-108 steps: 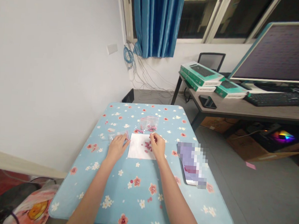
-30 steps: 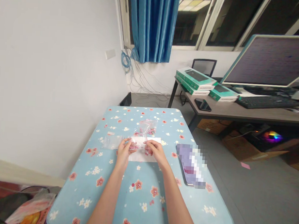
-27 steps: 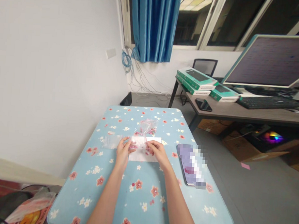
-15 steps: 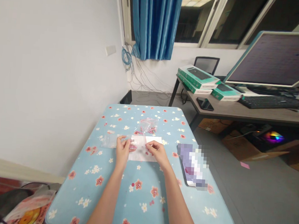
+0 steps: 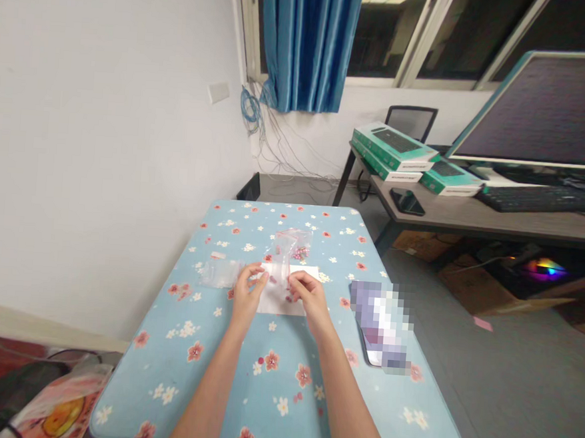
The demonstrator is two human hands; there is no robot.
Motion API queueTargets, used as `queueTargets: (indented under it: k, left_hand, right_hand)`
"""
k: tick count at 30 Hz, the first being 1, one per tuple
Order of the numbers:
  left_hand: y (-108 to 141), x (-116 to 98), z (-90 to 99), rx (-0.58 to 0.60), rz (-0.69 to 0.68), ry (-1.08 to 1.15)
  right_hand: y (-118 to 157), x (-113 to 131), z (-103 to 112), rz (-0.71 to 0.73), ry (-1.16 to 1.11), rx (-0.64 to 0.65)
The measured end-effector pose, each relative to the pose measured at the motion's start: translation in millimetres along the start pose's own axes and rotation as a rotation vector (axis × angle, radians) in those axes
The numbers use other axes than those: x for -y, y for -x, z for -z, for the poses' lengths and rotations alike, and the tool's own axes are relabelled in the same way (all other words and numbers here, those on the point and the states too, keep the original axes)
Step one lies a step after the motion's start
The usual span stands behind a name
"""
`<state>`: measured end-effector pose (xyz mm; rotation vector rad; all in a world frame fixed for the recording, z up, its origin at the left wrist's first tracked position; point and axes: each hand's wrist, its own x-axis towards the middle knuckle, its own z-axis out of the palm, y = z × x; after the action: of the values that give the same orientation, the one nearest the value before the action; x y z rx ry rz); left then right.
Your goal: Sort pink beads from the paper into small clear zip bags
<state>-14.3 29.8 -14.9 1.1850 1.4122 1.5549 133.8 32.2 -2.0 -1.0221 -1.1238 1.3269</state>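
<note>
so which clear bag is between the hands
The middle bag, pinched at its pink edge by the right hand; the left bag lies left of the left hand, the back bag farther off.

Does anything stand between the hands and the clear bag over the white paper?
Nothing visible does: the right hand pinches the edge of the clear bag, and the left hand is close at its other side; whether it touches is unclear.
</note>
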Motion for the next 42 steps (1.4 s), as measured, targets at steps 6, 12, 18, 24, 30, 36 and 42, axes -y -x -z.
queueTargets:
  k: [6,12,18,24,30,36,42]
  left_hand:
    - [8.0,-9.9,-5.2,0.161,-0.049,0.066]
    - [10.4,-10.1,-6.9,0.178,-0.023,0.108]
    - [9.7,-11.9,-5.9,0.180,-0.031,0.086]
    - [9.7,-12.8,-5.2,0.176,-0.032,0.072]
    - [9.8,-10.4,-3.3,0.175,-0.169,-0.061]
    - [16.9,-11.2,-5.4,0.048,-0.476,-0.373]
    - [22.4,-8.4,-9.7,-0.093,-0.673,-0.562]
  right_hand:
    - [4.5,3.7,-8.8,0.096,0.090,0.037]
    - [6.2,4.0,-13.8,0.251,0.216,0.060]
    - [10.5,8.1,-15.0,0.299,0.351,0.065]
    - [14.3,9.6,-16.4,0.331,0.448,0.068]
    - [15.6,11.4,-17.9,0.365,0.503,0.066]
    - [19.0,10.3,-22.5,0.373,0.582,-0.110]
    - [24.0,10.2,-29.2,0.445,0.685,-0.272]
